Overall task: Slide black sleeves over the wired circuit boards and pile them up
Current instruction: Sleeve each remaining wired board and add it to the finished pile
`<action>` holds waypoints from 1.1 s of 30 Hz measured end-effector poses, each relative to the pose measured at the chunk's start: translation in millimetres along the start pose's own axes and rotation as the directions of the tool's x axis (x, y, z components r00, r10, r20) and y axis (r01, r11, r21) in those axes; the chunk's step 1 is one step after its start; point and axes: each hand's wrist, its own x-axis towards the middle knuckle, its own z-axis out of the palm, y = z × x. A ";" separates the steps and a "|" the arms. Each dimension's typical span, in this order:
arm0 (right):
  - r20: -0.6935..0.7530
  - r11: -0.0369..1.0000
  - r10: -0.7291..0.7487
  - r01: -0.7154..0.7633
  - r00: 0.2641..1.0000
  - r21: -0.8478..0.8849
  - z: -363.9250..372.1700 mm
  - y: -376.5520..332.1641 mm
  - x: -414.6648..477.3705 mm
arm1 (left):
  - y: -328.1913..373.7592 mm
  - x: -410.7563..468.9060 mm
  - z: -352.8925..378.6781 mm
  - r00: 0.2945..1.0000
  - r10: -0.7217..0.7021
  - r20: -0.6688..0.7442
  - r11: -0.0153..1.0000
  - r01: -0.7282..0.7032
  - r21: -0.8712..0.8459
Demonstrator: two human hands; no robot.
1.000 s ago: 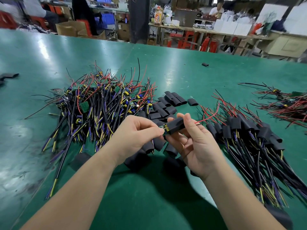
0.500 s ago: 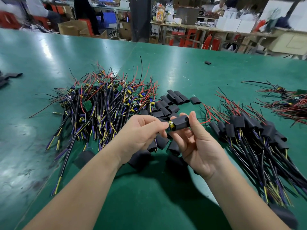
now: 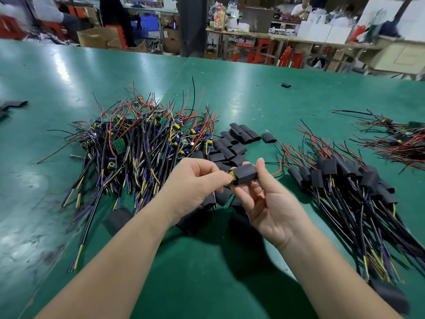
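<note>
Green matting covers the surface [image 3: 253, 100], glossy with overhead glare and scuffed toward the left. Beyond its far edge stand cardboard boxes [image 3: 99, 38], a dark pillar [image 3: 192, 24], red stools [image 3: 287, 56] and a cluttered workbench [image 3: 276, 35] with a person [image 3: 301, 5] behind it.

Left of centre lies a tangled heap of bare wired boards [image 3: 138, 143], with loose black sleeves [image 3: 236, 139] just beside it. A pile of sleeved boards [image 3: 345, 180] lies to the right, and a red-wired bundle [image 3: 402, 139] at the far right edge. One stray sleeve [image 3: 285, 85] lies well apart, toward the far edge.

Above the loose sleeves, the right hand [image 3: 271, 203] grips a black sleeve [image 3: 245, 172] between thumb and fingers. The left hand [image 3: 195, 183] pinches the wired circuit board [image 3: 233, 176] at the sleeve's left mouth, where a yellow component shows. Both hands and forearms hide some of the loose sleeves.
</note>
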 end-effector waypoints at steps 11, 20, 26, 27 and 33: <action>0.045 0.989 -0.073 0.078 0.996 -0.124 0.5 5.1 -2.1 | -5.4 0.9 0.3 0.996 0.083 -0.043 0.991 -0.078 0.107; 0.076 0.967 -0.163 0.175 0.984 -0.183 0.3 1.7 -3.8 | -3.2 -2.1 -2.6 0.995 0.089 0.049 0.993 -0.093 0.075; 0.087 0.950 -0.195 0.210 0.977 -0.232 -0.2 3.8 -2.1 | -2.5 -1.9 -3.4 0.991 0.110 0.076 0.985 -0.119 0.128; 0.088 0.949 -0.190 0.206 0.978 -0.240 -0.4 3.5 -1.8 | -2.9 -1.8 -3.6 0.992 0.108 0.065 0.983 -0.117 0.143; 0.143 0.951 -0.170 0.200 0.975 -0.235 -3.7 3.6 -0.4 | -2.9 -1.7 -1.1 0.994 0.101 -0.029 0.990 -0.098 0.102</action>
